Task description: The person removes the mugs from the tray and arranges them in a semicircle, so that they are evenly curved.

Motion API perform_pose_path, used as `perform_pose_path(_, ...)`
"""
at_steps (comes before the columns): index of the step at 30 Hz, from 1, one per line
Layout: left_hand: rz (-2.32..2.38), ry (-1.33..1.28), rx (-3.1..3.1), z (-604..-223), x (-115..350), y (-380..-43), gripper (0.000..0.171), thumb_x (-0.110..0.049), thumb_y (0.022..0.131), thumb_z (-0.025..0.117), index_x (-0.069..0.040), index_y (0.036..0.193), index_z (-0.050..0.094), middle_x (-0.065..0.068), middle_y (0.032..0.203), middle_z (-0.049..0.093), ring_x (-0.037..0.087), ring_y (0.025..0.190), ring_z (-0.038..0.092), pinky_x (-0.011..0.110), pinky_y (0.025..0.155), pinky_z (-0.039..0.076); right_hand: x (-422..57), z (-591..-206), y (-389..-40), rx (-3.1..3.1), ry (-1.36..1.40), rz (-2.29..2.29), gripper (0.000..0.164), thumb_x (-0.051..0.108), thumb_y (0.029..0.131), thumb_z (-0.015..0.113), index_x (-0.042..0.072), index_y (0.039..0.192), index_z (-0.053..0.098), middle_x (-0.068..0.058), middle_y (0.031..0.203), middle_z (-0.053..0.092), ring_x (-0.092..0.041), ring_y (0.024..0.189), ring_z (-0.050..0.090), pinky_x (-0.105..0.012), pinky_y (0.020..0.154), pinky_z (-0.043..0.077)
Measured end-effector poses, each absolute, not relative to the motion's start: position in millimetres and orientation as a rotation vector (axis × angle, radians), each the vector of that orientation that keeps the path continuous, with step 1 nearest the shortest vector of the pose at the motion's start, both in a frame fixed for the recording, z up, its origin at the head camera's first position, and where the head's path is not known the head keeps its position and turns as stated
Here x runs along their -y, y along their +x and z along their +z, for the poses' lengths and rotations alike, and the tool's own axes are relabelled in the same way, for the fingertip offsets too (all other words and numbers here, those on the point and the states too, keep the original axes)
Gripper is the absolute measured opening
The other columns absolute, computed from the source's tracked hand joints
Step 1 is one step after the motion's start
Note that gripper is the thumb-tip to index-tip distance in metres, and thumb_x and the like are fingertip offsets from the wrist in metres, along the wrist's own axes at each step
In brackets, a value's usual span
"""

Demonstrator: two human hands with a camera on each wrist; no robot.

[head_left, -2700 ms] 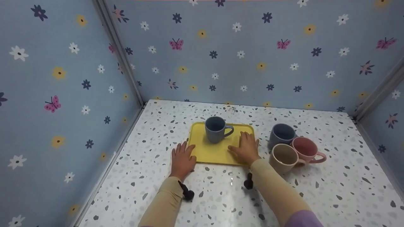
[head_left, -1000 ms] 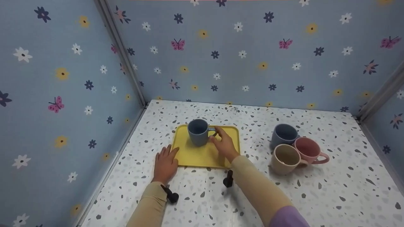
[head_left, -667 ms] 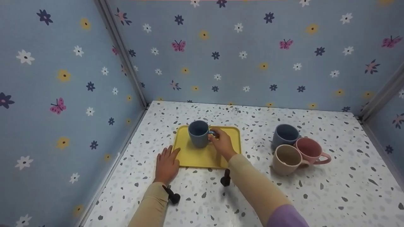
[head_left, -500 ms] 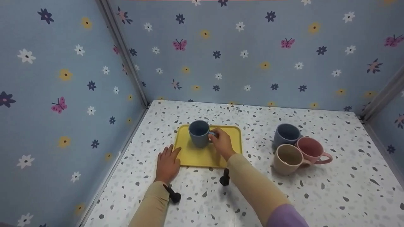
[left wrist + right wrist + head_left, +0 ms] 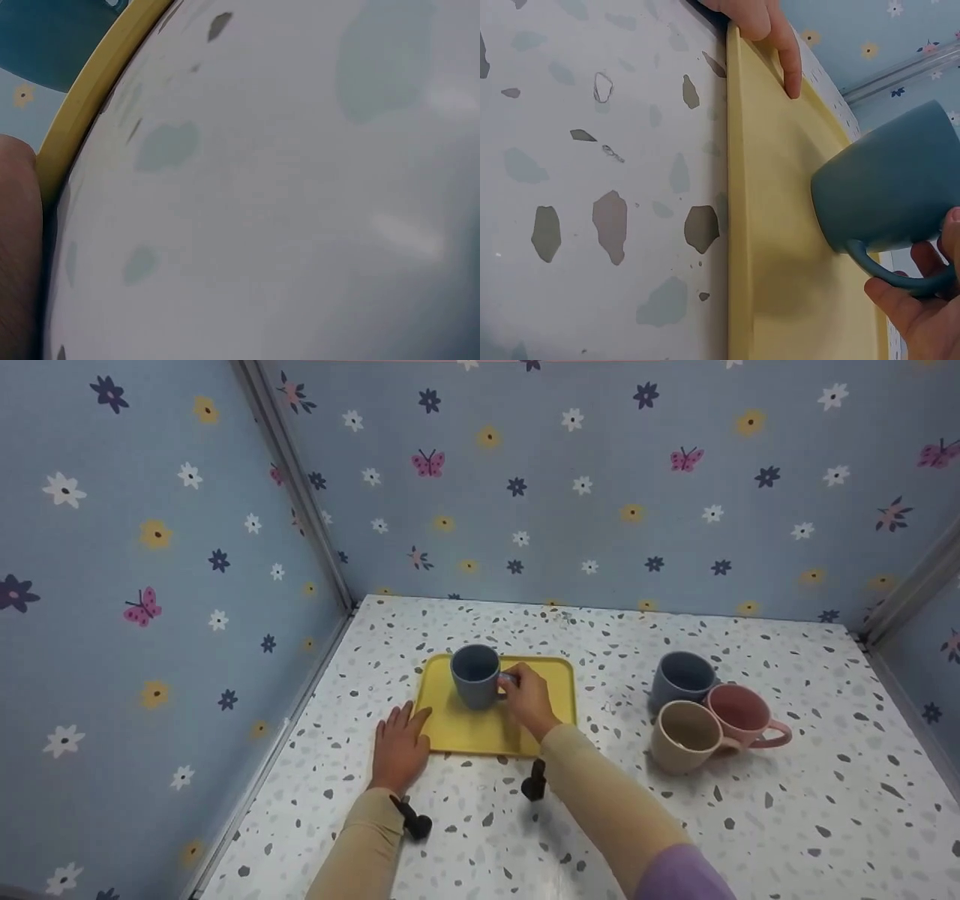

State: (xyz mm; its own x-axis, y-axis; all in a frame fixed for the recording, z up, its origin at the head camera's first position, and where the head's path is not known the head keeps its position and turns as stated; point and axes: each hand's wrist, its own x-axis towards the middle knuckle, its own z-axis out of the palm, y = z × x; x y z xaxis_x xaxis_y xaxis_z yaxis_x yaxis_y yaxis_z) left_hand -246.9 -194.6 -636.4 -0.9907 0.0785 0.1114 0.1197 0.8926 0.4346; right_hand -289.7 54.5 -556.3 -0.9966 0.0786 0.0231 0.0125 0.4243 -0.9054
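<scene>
A blue-grey mug [image 5: 475,682] is upright on the yellow tray [image 5: 465,739], toward its back left. My right hand [image 5: 529,701] grips the mug by its handle, fingers and thumb curled round it; in the right wrist view the handle [image 5: 889,276] shows between thumb and fingers. Whether the mug's base fully touches the tray is hard to tell. My left hand [image 5: 399,748] lies at the tray's left front corner, fingers straight on the table and thumb over the rim. The left wrist view catches only part of that hand [image 5: 16,247] beside the yellow rim [image 5: 90,82].
To the right of the tray, three more mugs stand close together: a blue-grey one [image 5: 681,682], a pink one [image 5: 742,716] and a beige one [image 5: 681,742]. The speckled white table [image 5: 480,840] meets flower-patterned walls [image 5: 555,510] at the back and sides.
The tray with its mug has slid left from where both hands lay at its sides. My right hand has left the tray's right side and taken the mug's handle.
</scene>
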Motion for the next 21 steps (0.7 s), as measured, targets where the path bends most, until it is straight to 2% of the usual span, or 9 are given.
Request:
perform_pose_path(13,-0.716,-0.154,2.963,-639,191,-247,0.051,-0.023,0.099,0.041,-0.020,0.150,0.051,0.012,0.164,0.031,0.037,0.152,0.020,0.058,0.122,0.008,-83,-559,-278,2.495,0.000,1.553,0.011,0.008,0.099,0.061,0.000,0.106,0.063,-0.012,0.102,0.069,-0.024,0.097,0.067,-0.035,0.087,0.057)
perform_pose_path(21,-0.744,-0.158,2.945,-636,194,-248,0.051,-0.020,0.099,0.042,-0.020,0.149,0.051,0.013,0.163,0.031,0.037,0.152,0.020,0.059,0.122,0.007,-104,-544,-267,2.448,-0.016,1.579,0.013,0.009,0.100,0.061,0.000,0.109,0.063,-0.014,0.104,0.070,-0.025,0.099,0.069,-0.035,0.085,0.058)
